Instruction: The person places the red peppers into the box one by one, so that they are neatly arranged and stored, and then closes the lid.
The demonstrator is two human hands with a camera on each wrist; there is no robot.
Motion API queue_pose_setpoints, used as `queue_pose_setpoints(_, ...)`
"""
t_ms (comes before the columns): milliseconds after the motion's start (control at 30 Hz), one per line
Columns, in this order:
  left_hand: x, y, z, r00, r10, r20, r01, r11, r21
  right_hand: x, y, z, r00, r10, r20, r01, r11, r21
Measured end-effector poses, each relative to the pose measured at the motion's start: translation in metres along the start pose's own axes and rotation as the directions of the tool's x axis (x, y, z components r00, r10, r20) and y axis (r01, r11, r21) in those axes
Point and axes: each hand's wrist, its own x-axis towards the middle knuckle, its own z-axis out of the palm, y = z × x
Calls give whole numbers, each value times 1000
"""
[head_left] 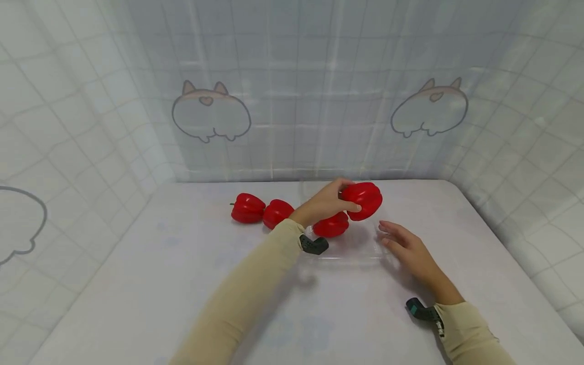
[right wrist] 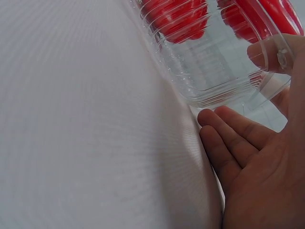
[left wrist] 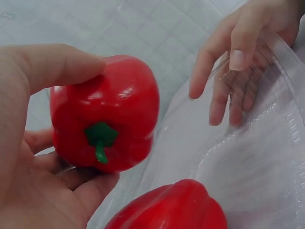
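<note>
My left hand (head_left: 329,203) grips a red bell pepper (head_left: 365,200) between thumb and fingers, above a clear plastic container (head_left: 360,248). In the left wrist view, the green stem of this held pepper (left wrist: 105,109) faces the camera. Another red pepper (head_left: 331,226) lies inside the container, toward its left side. My right hand (head_left: 412,253) is at the container's right side, its fingers loosely extended. In the right wrist view the right fingers (right wrist: 233,138) lie close to the container's wall (right wrist: 209,90); whether they touch it I cannot tell.
Two more red peppers, one farther left (head_left: 248,208) and one partly behind the left wrist (head_left: 277,213), lie on the white table (head_left: 191,284). A pale grid-patterned curtain (head_left: 315,91) closes off the back and both sides.
</note>
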Motion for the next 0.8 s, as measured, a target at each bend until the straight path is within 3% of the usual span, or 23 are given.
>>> queue_pose_setpoints(233,8,3,15,1000,15,-27,-15,1000,-7,1,0,0,1000,-16,7,15,999,52)
queue_pose_setpoints(533,13,-4,24,1000,11,-7,-11,998,67,2,6,0,999,-32,1,32,998,46)
queue_pose_setpoints(667,14,-7,25,1000,11,23,-13,995,95,2,5,-1,999,-34,-13,35,999,32)
queue_pose_setpoints(800,14,-9,27,996,43,76,-58,978,201,3,3,-2,999,-35,-20,35,999,34)
